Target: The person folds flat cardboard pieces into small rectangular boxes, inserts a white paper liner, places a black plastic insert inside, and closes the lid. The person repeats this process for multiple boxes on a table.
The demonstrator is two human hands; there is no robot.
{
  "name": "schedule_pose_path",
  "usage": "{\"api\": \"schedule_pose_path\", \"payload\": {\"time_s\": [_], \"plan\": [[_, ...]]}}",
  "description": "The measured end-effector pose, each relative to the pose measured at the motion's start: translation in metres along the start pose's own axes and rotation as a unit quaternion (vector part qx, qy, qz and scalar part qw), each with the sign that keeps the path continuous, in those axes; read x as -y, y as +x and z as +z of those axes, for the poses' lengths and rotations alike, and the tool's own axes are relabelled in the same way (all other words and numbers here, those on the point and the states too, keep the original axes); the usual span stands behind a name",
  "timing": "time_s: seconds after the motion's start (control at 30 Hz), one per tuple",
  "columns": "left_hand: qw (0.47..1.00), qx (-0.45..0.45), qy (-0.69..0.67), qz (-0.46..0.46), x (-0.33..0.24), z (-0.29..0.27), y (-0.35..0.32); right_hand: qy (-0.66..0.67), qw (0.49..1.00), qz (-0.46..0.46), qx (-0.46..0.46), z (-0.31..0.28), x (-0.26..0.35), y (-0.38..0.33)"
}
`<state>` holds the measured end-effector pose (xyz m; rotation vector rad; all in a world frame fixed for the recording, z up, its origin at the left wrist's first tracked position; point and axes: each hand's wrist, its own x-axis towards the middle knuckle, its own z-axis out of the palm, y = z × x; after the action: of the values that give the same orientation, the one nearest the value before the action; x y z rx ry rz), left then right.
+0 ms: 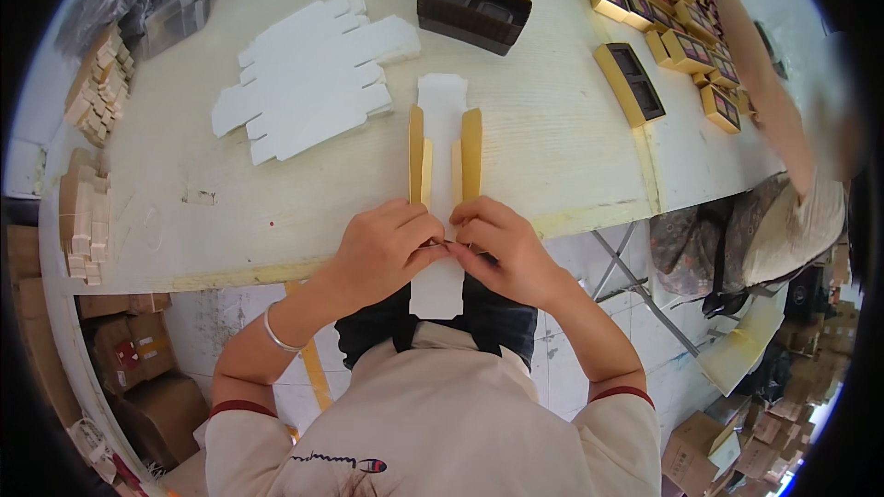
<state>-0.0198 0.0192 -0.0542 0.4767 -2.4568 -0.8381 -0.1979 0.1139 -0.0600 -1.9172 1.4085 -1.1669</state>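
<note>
A partly folded cardboard box (pixel 442 97), white inside and gold outside, lies lengthwise before me. Its two long sides stand up, and the near flap sticks out over the table's front edge above my lap. My left hand (pixel 391 244) pinches the near left corner with bent fingers. Opposite it, my right hand (pixel 502 244) pinches the near right corner. The fingertips of both hands almost meet over the middle, hiding the folds beneath them. Left of the box lies a stack of flat white box blanks (pixel 308 78).
Dark plastic trays (pixel 474 14) sit beyond the box. A gold box with a dark insert (pixel 630 85) lies to the right, near several filled gold boxes (pixel 681 51). Another person's arm (pixel 760 74) reaches in there. Bundled folded card pieces (pixel 87 221) line the left edge.
</note>
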Motion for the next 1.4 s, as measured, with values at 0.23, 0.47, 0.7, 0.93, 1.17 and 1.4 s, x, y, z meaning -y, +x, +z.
{"api": "schedule_pose_path", "payload": {"time_s": [0.23, 0.47, 0.7, 0.93, 1.17, 1.4], "plan": [[0.999, -0.023, -0.045, -0.005, -0.001, 0.003, 0.004, 0.133, 0.983, 0.117, 0.044, -0.01, 0.008, 0.008], [0.99, 0.028, -0.091, -0.102, -0.007, -0.005, 0.008, -0.199, 0.975, -0.085, 0.05, -0.012, 0.018, -0.018], [0.957, 0.096, -0.242, -0.131, -0.005, -0.02, 0.013, -0.028, 0.993, -0.063, -0.1, 0.017, 0.002, -0.015], [0.956, 0.094, -0.233, -0.153, 0.002, -0.017, 0.001, 0.091, 0.979, 0.076, -0.164, 0.023, 0.01, -0.004], [0.934, 0.031, -0.308, -0.177, -0.003, -0.013, 0.006, -0.098, 0.985, 0.047, -0.134, 0.025, 0.016, -0.006], [0.997, -0.005, -0.038, -0.067, -0.017, -0.007, -0.003, -0.34, 0.936, -0.071, -0.063, 0.02, 0.013, 0.0]]}}
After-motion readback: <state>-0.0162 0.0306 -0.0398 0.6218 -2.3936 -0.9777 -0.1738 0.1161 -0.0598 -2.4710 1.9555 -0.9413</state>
